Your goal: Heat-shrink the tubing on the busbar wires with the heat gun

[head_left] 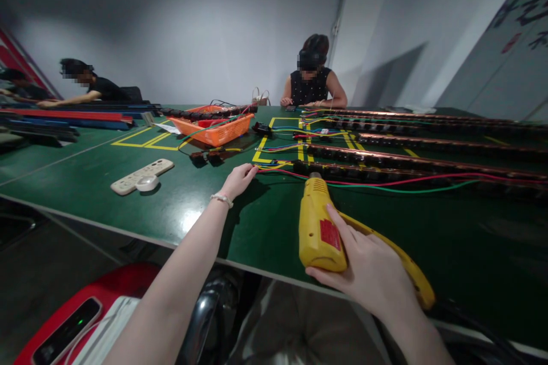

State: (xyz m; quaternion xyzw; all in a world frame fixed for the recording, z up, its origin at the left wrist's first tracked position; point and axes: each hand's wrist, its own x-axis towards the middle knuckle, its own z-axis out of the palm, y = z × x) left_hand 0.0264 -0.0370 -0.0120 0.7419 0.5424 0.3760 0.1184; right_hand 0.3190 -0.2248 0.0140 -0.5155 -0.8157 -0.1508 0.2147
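My right hand (368, 262) is wrapped round a yellow heat gun (314, 222) with a red label. Its nozzle points away from me, close to a dark wrapped bundle (342, 171) with coloured wires. At the wire ends, my left hand (240, 178) pinches thin coloured wires (274, 167), red and yellow among them. A bracelet circles the left wrist. A long red wire (411, 181) and a green wire (398, 189) run to the right along the bundle. Exactly which wires sit between my left fingertips is too small to tell.
Several long copper-coloured bars (411, 145) with wires lie across the right of the green table (205, 199). An orange basket (218, 131) holds dark parts. A beige power strip (143, 177) lies at left. One person (314, 82) sits opposite; others work at far left.
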